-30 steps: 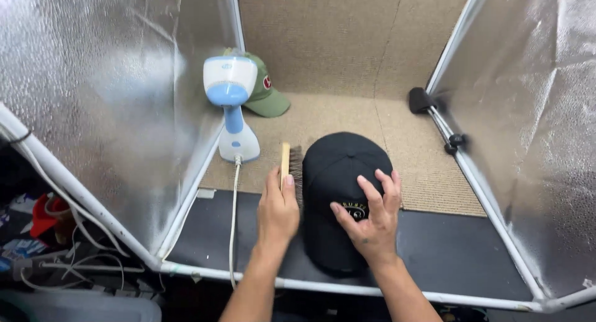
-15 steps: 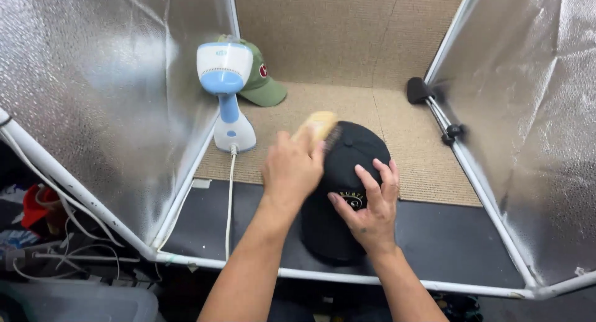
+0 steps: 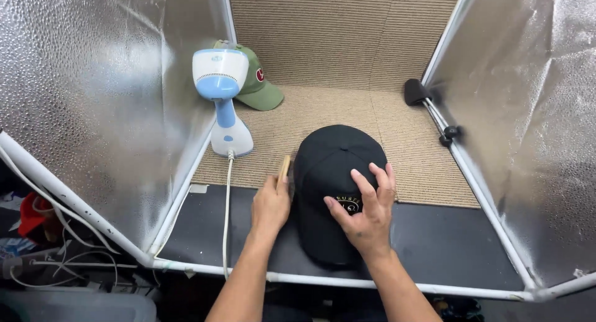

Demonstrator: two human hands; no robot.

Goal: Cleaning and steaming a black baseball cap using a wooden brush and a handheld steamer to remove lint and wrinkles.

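My right hand lies flat and open on the black cap; my left hand grips a wooden brush. If I press unevenly, I think the cap could slide.

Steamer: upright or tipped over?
Upright. The steamer stands on its base on the beige mat, head on top, cord trailing down from the base.
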